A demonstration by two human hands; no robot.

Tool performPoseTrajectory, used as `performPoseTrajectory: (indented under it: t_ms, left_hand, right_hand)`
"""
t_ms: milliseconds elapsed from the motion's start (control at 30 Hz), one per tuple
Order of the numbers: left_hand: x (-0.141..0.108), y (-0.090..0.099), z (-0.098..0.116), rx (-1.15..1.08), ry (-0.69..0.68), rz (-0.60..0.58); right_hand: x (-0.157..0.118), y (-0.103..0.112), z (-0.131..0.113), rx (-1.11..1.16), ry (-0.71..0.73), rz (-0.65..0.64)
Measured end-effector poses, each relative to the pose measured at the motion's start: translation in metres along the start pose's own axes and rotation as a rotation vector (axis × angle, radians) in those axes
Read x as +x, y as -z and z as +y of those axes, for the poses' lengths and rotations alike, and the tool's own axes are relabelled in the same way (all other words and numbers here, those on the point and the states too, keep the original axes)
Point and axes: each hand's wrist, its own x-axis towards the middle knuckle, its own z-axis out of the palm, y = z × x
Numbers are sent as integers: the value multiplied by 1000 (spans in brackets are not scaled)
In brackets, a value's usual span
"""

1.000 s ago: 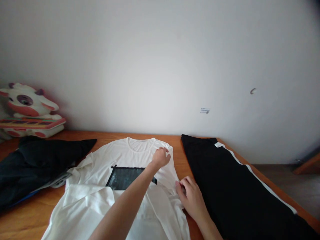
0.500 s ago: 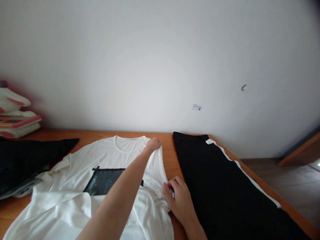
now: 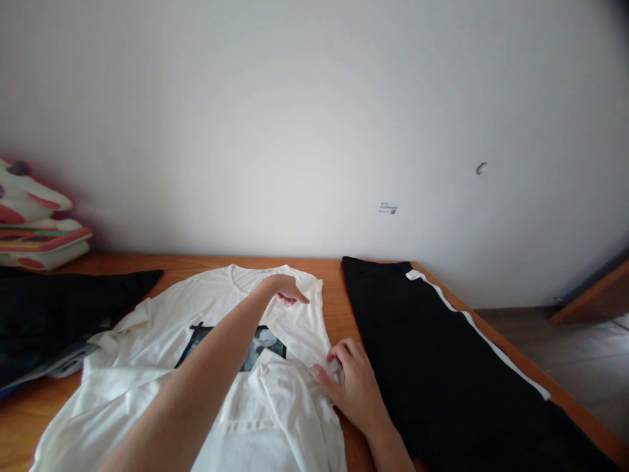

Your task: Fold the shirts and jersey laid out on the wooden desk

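Observation:
A white T-shirt (image 3: pixel 196 301) with a dark framed print lies spread out, its collar toward the wall and its lower part wrinkled and folded over. My left hand (image 3: pixel 289 288) reaches across to the area beside the collar, one digit stretched toward the right shoulder and the other fingers curled beneath; I see no cloth held in it. At the shirt's right edge, my right hand (image 3: pixel 356 383) has its thumb and fingers closed around the gathered sleeve cloth. My left forearm hides part of the print.
Black trousers (image 3: pixel 413 347) with a white side stripe lie on the wooden surface (image 3: pixel 334 295) to the right. Another black garment (image 3: pixel 63 308) lies at the left, near a white and red toy-like object (image 3: pixel 39 229). A pale wall (image 3: pixel 295 131) rises behind.
My left hand has let go of the shirt's right shoulder and shifted left and slightly nearer. More of the print shows. My right hand stays at the sleeve, with more cloth gathered in it.

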Motion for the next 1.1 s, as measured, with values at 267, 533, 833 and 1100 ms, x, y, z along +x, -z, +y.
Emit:
performPoseTrajectory:
  t_ms: [267,533,833,1100]
  left_hand:
    - [-49,-8,-24,-52,-9,-93]
    - [-87,-22,-51,-268,-12,-16]
    - [-103,-42,-67,-180,1,72]
    - [-107,-57,-46,66,-125,403]
  right_hand:
    - [-4,2,0,47,139,-66]
    - [-4,1,1,37,216,-54]
    - [-8,3,-2,26,199,-75]
    - [-9,7,-6,36,213,-75]
